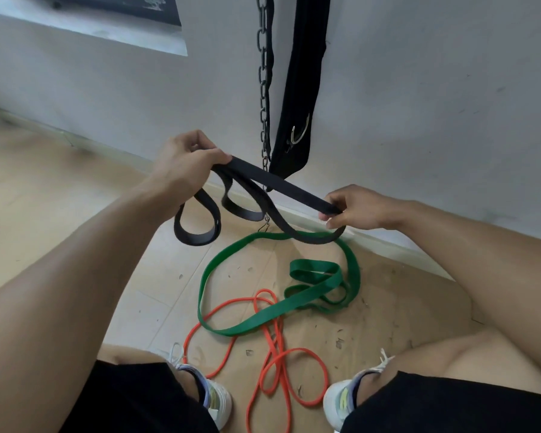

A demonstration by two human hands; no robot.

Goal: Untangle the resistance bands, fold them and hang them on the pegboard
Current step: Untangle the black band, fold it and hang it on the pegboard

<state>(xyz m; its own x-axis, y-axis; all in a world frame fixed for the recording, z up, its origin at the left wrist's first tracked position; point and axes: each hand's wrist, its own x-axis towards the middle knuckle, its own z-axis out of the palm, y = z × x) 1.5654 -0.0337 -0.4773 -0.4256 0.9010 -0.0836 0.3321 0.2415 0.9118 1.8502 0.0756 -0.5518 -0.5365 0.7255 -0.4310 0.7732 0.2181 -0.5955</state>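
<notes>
I hold the black band (281, 185) off the floor with both hands. My left hand (185, 164) grips one end of a doubled run, fingers and thumb curled round it; my right hand (353, 207) pinches the other end between thumb and fingertips. The run between the two grips is stretched nearly straight. In my judgement this tension lays the plies flat on each other, as a fold requires.

Below the left grip, two loops of the same band hang free. A third, longer loop sags from the middle of the run to just under the right grip. I judge the fold incomplete: these loops must be gathered into the held run.

On the floor (60, 214) below both grips:
- The green band (231, 331) lies partly bunched, its near loop crossing over the orange band (281, 354).
- The orange band runs toward me, between my two shoes (219, 401).
- Both are untouched and, by my estimate, still interlaced.

Beyond the grips, against the wall (419, 89), a chain (264, 89) and a black strap (300, 98) with a metal hook hang down. The chain's lower end hangs just behind the stretched run, so I judge a snag possible if I push the band forward. No pegboard is in view.
</notes>
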